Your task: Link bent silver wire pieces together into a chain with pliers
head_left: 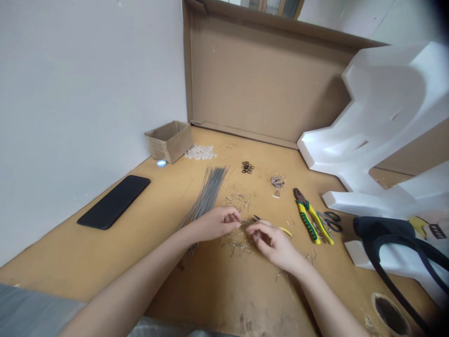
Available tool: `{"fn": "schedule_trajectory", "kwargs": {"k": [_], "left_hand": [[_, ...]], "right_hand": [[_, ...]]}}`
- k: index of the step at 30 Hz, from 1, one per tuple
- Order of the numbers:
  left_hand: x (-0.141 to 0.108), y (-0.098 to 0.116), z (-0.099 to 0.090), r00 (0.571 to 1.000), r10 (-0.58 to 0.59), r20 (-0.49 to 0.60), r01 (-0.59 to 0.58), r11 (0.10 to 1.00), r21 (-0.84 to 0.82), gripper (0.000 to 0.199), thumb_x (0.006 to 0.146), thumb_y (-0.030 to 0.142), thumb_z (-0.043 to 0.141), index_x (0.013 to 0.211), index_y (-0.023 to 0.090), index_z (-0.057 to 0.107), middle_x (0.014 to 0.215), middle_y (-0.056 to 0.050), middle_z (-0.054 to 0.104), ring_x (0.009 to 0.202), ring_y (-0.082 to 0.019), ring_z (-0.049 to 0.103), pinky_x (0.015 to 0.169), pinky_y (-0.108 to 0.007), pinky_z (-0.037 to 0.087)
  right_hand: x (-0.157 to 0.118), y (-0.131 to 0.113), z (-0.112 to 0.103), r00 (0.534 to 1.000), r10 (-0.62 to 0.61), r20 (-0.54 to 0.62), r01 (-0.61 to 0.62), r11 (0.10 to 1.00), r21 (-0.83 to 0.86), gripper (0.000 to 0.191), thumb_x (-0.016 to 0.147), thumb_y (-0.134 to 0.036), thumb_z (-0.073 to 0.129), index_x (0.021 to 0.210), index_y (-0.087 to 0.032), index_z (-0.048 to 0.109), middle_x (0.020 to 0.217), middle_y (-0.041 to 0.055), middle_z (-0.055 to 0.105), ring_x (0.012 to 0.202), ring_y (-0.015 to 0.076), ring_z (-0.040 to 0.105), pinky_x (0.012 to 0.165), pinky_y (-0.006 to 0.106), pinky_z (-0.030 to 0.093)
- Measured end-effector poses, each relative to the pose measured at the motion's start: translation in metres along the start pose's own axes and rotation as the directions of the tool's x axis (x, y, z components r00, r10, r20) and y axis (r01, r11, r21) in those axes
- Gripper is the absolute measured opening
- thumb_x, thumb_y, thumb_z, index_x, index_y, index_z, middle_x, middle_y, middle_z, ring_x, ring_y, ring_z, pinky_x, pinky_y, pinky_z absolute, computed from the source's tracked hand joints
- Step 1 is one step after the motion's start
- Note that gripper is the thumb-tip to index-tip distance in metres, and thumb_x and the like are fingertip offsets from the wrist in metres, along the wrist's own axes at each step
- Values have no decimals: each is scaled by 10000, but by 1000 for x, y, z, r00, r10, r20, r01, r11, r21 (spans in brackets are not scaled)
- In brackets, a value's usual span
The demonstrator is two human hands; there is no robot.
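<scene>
My right fingers are closed around small yellow-handled pliers with dark metal tips, and the tips poke out just past my fingertips. My left fingers are curled together right beside those tips; whether they pinch a strand I cannot tell. Both hands hover over a loose tangle of thin silver wire, and everything else here I place from that tangle.

Just left of it, a long bundle of straight grey metal rods lies partly under my left hand. Beyond it sit a small pile of black rubber rings and a little heap of silvery wire pieces. Farther off, past the rods, stands an open-topped brown cardboard box; I cannot see into it, and a spill of clear beads lies just outside it. To the tangle's right are green-and-yellow-handled combination pliers touching black-handled scissors. All of this rests on a tan wooden desk.
</scene>
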State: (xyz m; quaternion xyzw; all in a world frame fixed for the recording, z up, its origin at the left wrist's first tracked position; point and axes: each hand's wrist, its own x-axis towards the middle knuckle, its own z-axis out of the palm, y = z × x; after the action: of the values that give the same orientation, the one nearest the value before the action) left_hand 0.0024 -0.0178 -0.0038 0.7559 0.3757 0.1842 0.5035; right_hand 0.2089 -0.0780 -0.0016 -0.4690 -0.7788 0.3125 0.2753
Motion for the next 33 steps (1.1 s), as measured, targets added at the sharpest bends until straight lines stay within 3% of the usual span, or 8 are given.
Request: {"fn": "schedule_trajectory", "kwargs": {"k": [6,9,13,16,21,27,31,33], "left_hand": [[-2,3,1,995,-9,103,16,998,-67,252,757,363,551,939,189,541,761,6,580,679,-119,539,609,-215,410],[-4,5,2,990,-11,141,22,997,-74,255,774,359,536,964,189,531,761,-1,596,686,-125,552,610,-218,412],[-4,6,1,992,10,126,-5,999,-41,254,778,356,535,964,183,544,767,-9,598,711,-133,552,635,-228,414],[-4,5,1,993,9,119,-5,999,-39,251,770,348,546,956,180,548,776,-6,596,716,-132,550,642,-230,415],[-3,5,1,993,30,114,-28,999,-15,217,783,332,526,942,186,548,761,6,591,699,-123,542,630,-221,407],[-11,21,2,978,177,-113,-147,962,232,119,788,265,514,849,182,575,815,0,545,697,-105,513,614,-200,378],[-19,34,6,956,267,125,-295,879,376,153,818,215,467,802,188,617,739,10,551,663,-98,513,601,-194,347],[-20,36,9,952,258,162,-304,835,458,175,820,194,452,784,184,623,710,10,551,629,-100,509,567,-199,322]], "right_hand": [[0,7,2,988,108,-114,-90,984,151,245,767,-142,472,980,-196,580,774,21,572,652,133,539,612,256,435],[-2,7,1,995,85,-51,-74,980,183,363,707,-61,457,1028,-200,554,778,12,575,686,133,549,642,254,443],[-4,6,1,998,63,11,-64,982,179,508,678,-41,488,1149,-233,481,947,27,578,740,125,547,653,235,450],[-3,7,3,996,84,-11,-81,985,153,476,716,-83,519,1165,-237,484,975,33,566,709,112,540,653,235,455],[-1,11,7,998,40,-50,-37,998,51,316,739,-126,558,1037,-223,596,843,24,553,681,117,530,639,241,443],[-1,13,9,994,56,-95,-54,998,24,268,738,-135,567,992,-209,614,896,35,565,621,99,513,579,225,431],[-1,12,9,993,73,-95,-71,997,22,259,733,-134,576,981,-193,621,863,34,569,624,102,522,583,226,435],[0,11,8,992,85,-90,-83,996,18,259,728,-128,577,976,-186,625,854,36,573,626,105,527,587,228,438]]}}
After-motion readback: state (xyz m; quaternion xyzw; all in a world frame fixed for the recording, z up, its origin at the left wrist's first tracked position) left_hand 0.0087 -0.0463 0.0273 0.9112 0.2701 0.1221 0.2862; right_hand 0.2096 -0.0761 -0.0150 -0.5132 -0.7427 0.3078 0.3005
